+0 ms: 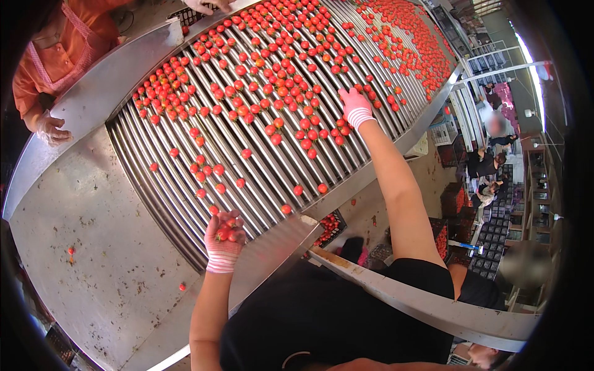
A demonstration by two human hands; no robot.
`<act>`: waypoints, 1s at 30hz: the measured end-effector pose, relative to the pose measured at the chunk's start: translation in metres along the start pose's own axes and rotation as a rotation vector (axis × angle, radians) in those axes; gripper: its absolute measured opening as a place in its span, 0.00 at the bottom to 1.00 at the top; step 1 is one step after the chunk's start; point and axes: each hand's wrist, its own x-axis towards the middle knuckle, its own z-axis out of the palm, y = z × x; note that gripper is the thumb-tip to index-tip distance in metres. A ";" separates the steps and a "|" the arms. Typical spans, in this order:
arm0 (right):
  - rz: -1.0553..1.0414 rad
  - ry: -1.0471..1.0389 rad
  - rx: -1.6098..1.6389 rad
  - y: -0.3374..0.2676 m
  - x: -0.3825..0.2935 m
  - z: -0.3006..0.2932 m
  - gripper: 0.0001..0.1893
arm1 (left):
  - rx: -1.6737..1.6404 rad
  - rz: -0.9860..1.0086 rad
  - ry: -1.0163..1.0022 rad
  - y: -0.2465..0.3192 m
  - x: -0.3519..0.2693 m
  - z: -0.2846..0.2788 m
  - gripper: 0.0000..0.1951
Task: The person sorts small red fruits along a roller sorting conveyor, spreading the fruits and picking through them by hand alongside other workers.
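Small red tomatoes [287,90] lie scattered over the metal rollers [260,171] of a roller conveyor. My left hand [225,243], in a pink glove with a striped cuff, is palm up at the near edge of the rollers. Its curled fingers hold several tomatoes [226,233]. Stretched far across the rollers to the right is my right hand [355,105], in a matching glove. Its fingers point down beside a group of tomatoes [369,92]; whether they grip one is hidden.
A metal chute [102,232] with debris and two stray tomatoes adjoins the rollers on the left. Across it stands a person in orange [69,55], one gloved hand [53,130] on the rim. A crate of tomatoes [330,228] sits below the near edge, beside a metal beam [394,290].
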 end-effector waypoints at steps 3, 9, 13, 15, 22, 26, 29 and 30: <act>-0.003 -0.107 -0.031 -0.011 0.015 -0.011 0.21 | -0.039 0.026 -0.003 0.012 -0.017 -0.028 0.14; -0.112 -0.150 -0.005 0.017 0.004 -0.007 0.18 | 0.009 0.094 -0.001 0.023 -0.036 -0.052 0.16; -0.058 0.136 0.468 0.027 -0.035 -0.004 0.20 | 0.035 0.116 0.016 0.027 -0.044 -0.060 0.15; 0.008 0.025 0.376 0.017 -0.070 -0.004 0.21 | 0.033 0.111 0.002 0.029 -0.049 -0.064 0.15; 0.015 0.070 0.039 -0.007 -0.082 0.048 0.13 | 0.044 0.046 0.039 0.030 -0.049 -0.070 0.12; -0.051 0.280 0.160 0.004 -0.080 0.052 0.12 | 0.107 0.086 0.162 0.026 -0.045 -0.067 0.15; 0.305 0.175 1.154 -0.022 -0.111 0.028 0.11 | 0.035 0.112 0.092 0.017 -0.030 -0.058 0.15; 0.350 0.162 1.616 -0.026 -0.134 0.024 0.12 | 0.049 0.132 0.134 0.006 -0.019 -0.044 0.14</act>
